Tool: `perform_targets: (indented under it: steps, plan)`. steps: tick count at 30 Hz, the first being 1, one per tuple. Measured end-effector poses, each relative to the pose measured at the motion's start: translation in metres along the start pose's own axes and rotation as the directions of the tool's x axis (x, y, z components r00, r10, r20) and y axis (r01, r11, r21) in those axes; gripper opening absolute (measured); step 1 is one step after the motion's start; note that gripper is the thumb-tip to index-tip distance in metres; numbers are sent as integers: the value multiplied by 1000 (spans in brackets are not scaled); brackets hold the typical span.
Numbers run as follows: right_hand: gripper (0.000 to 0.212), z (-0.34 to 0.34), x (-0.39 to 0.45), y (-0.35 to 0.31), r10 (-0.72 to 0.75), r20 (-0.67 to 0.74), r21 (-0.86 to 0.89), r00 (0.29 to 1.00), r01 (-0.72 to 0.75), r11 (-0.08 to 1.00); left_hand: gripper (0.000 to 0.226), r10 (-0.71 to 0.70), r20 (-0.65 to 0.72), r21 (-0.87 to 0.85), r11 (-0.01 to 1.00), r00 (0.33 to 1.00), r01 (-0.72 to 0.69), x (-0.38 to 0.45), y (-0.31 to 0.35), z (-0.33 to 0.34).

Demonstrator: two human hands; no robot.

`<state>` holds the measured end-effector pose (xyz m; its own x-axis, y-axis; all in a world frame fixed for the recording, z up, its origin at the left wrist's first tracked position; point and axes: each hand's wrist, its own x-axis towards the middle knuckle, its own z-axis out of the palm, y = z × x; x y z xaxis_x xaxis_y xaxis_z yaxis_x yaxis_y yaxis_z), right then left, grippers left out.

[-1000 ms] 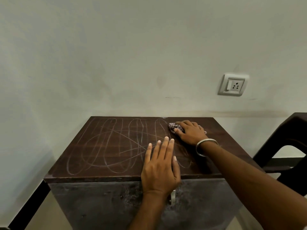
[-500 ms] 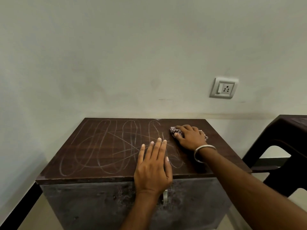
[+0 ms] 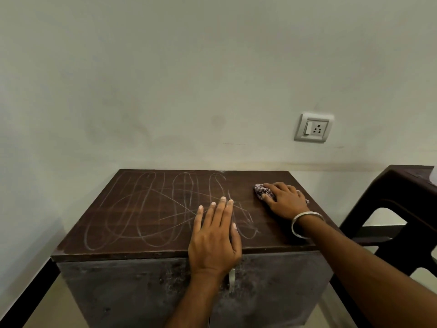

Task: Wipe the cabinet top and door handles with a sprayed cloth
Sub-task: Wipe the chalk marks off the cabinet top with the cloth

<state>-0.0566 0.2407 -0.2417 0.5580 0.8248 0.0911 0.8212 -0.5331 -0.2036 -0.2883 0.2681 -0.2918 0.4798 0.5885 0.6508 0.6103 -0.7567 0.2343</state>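
The right hand (image 3: 285, 200) is gripping the crumpled patterned cloth (image 3: 262, 191), pressing it onto the dark brown wooden cabinet top (image 3: 151, 209) at its far right, beside the chalk scribbles. The left hand (image 3: 214, 240), fingers straight, is lying flat near the front edge, probably steadying the cabinet.

Your patterned cloth (image 3: 262, 191) lies bunched at the dark brown cabinet top's (image 3: 146, 209) right rear; chalk-like scribbles cover the left and centre.
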Motion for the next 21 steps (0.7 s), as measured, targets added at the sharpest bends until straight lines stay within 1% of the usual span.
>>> perform_targets:
  steps: [5, 10, 13, 16, 18, 21]
  plan:
    - [47, 1, -7, -12, 22, -10, 0, 1000, -22, 1000, 54, 1, 3, 10, 1000, 1000, -1, 0, 0, 2]
    - [45, 14, -21, -55, -136, -19, 26, 991, 137, 990, 54, 0, 10, 27, 1000, 1000, -1, 0, 0, 1]
    - [45, 16, -26, -64, -164, -33, 32, 986, 165, 986, 54, -1, 9, 27, 1000, 1000, 1, 0, 1, -1]
    - [46, 12, -28, -52, -179, -23, 27, 984, 179, 983, 55, -6, 11, 28, 1000, 1000, 6, 0, 0, -2]
    - [47, 9, -29, -37, -153, -22, 21, 988, 153, 988, 55, -16, 16, 21, 1000, 1000, 15, 0, 0, -2]
    - [48, 0, -30, -3, -33, -19, -6, 999, 33, 999, 55, -18, 18, 14, 1000, 1000, 17, 0, 0, -2]
